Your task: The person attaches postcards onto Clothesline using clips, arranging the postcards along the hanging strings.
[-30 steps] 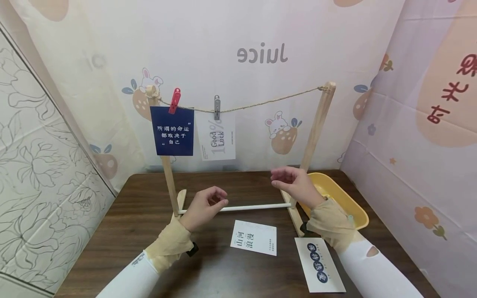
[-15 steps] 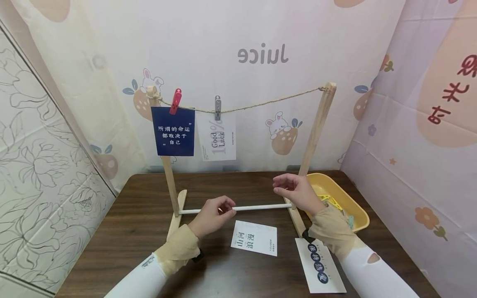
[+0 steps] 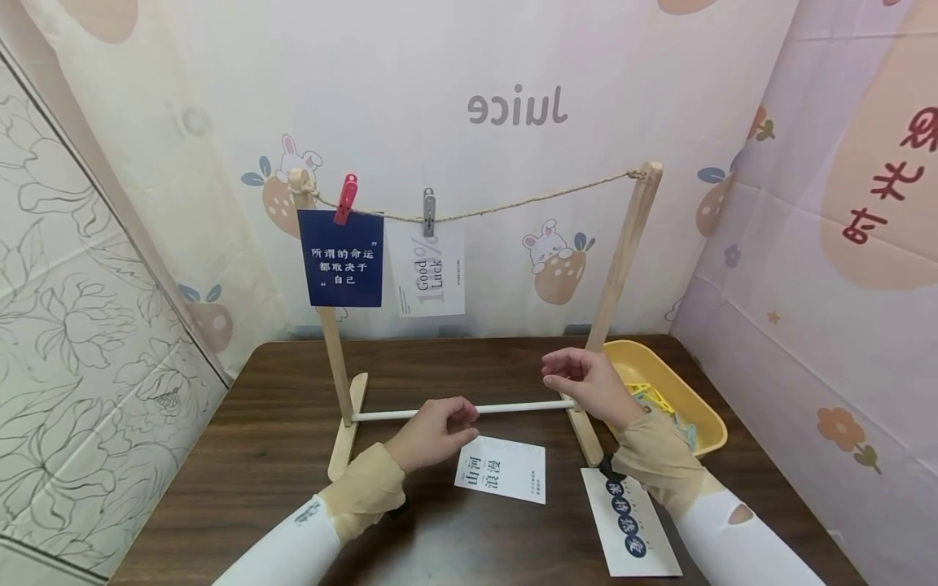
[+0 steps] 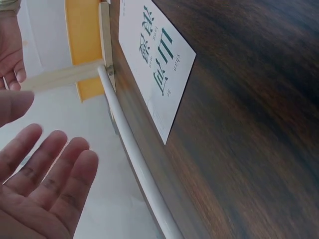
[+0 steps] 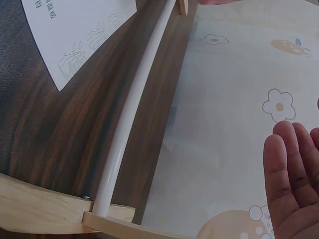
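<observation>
In the head view my left hand (image 3: 434, 433) hovers just left of a white card with green characters (image 3: 509, 472) lying on the table. Its fingers are loosely bent with nothing between them; the left wrist view shows the bare palm and fingers (image 4: 79, 174). My right hand (image 3: 592, 384) is held up by the right post of a wooden stand, near the yellow tray (image 3: 714, 446). The right wrist view shows its fingers (image 5: 279, 169) extended, holding nothing. Another white card with dark round characters (image 3: 636, 537) lies under the right forearm, partly covered.
A rope (image 3: 535, 199) spans the wooden posts. A red clothespin (image 3: 346, 200) holds a blue card (image 3: 341, 259); a grey clothespin (image 3: 428, 213) holds a white card (image 3: 431, 281). A white rod (image 3: 513, 408) joins the feet. Yellow and green clothespins (image 3: 659, 400) lie in the tray.
My left hand has moved right and slightly down, closer to the card with green characters. My right hand has shifted a little right and down. The hanging cards stay put.
</observation>
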The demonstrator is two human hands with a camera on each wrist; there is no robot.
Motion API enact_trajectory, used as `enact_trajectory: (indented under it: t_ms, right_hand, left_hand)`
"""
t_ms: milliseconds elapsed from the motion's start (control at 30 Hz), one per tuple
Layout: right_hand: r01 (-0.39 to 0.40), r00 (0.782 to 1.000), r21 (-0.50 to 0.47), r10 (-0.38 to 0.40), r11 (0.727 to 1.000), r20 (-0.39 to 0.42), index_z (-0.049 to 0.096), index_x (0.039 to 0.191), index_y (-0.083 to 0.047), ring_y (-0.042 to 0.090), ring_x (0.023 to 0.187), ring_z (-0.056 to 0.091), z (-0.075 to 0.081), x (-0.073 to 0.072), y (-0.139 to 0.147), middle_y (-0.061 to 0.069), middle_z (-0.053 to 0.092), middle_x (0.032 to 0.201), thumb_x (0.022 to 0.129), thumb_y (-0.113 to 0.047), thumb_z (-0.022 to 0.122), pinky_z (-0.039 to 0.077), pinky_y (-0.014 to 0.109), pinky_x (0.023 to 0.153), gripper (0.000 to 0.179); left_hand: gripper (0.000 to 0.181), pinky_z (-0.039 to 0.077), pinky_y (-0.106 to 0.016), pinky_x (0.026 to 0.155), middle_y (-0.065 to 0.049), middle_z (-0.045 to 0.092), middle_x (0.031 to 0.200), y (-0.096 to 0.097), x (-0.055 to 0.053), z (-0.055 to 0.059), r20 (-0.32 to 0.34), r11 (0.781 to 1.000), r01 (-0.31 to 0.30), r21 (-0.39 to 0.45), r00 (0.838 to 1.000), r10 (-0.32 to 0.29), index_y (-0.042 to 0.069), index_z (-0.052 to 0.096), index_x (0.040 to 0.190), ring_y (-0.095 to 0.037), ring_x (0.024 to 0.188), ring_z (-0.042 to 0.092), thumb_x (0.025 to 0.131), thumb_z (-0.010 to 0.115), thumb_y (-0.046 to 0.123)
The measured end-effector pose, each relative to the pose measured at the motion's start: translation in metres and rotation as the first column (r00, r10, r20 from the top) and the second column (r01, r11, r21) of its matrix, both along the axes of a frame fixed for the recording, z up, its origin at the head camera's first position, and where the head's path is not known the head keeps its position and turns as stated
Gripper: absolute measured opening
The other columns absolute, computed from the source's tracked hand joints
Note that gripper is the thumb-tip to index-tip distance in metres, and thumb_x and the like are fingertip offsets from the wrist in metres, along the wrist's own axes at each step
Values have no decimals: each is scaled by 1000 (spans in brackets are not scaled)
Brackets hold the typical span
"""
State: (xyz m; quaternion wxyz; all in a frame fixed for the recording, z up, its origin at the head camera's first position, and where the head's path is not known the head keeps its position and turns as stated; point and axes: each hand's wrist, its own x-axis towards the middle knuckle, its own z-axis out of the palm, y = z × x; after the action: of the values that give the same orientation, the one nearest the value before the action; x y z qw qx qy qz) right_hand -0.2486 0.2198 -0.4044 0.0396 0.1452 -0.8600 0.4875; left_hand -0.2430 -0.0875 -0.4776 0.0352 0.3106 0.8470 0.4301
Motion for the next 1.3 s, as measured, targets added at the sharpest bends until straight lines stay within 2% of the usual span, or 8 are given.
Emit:
enact_trajectory:
  t_ms: [100, 167, 300, 433, 700, 1067, 1300]
  right_hand:
    - [-3, 1000, -3, 3, 1000, 2, 73, 124, 4, 13, 95, 71, -2, 0, 2, 20, 78, 112, 99, -4, 78, 58, 20, 79, 26]
    - [-5, 1000, -1, 5, 1000, 0, 73, 124, 4, 12, 94, 71, -4, 0, 4, 20, 78, 111, 99, -4, 77, 58, 21, 79, 26]
    - [5, 1000, 15, -5, 1000, 2, 73, 124, 3, 13, 94, 71, -7, 1, 6, 18, 78, 111, 99, -5, 77, 58, 21, 79, 26]
    - [18, 1000, 23, -18, 1000, 11, 74, 124, 1, 14, 96, 71, -7, 3, 8, 17, 78, 112, 100, -7, 77, 58, 22, 80, 25]
    - [12, 1000, -2, -12, 1000, 26, 73, 125, 3, 14, 98, 71, -5, 6, 11, 23, 76, 117, 100, -6, 78, 58, 21, 82, 28]
    - [13, 999, 8, -14, 1000, 31, 71, 127, 9, 8, 94, 70, -7, 8, 20, 23, 77, 114, 99, -3, 77, 59, 21, 79, 30]
    - [27, 999, 14, -28, 1000, 30, 72, 125, 8, 9, 93, 70, -6, 10, 25, 23, 77, 114, 99, -3, 77, 60, 22, 78, 29]
  left_hand:
    - [27, 60, -49, 102, -21, 76, 126, 3, 0, -2, 37, 999, 20, -39, 999, -19, -1, 73, 124, -34, 116, 74, 101, 76, 11]
    - [32, 59, -51, 104, -21, 76, 129, 5, 1, -3, 50, 997, 29, -72, 998, -25, -3, 73, 127, -36, 119, 73, 99, 78, 12]
    - [40, 58, -45, 103, -14, 76, 130, 9, 1, -5, 24, 984, 29, -177, 999, -25, -1, 73, 130, -31, 117, 71, 96, 84, 17]
    - [47, 56, -41, 109, -11, 76, 133, 13, 1, -8, -26, 961, 43, -272, 998, -52, 0, 73, 132, -25, 124, 70, 92, 88, 21]
    - [59, 51, -40, 117, -10, 70, 144, 20, 5, -16, -8, 917, 45, -396, 999, -53, 3, 70, 140, -25, 138, 64, 90, 89, 29]
    - [68, 52, -34, 112, -9, 70, 143, 27, 8, -26, -68, 878, 33, -478, 995, -74, 3, 68, 140, -22, 130, 66, 84, 94, 32]
    - [69, 52, -35, 114, -10, 69, 144, 29, 6, -32, -100, 851, 11, -525, 992, -74, 4, 68, 140, -25, 135, 63, 85, 93, 38]
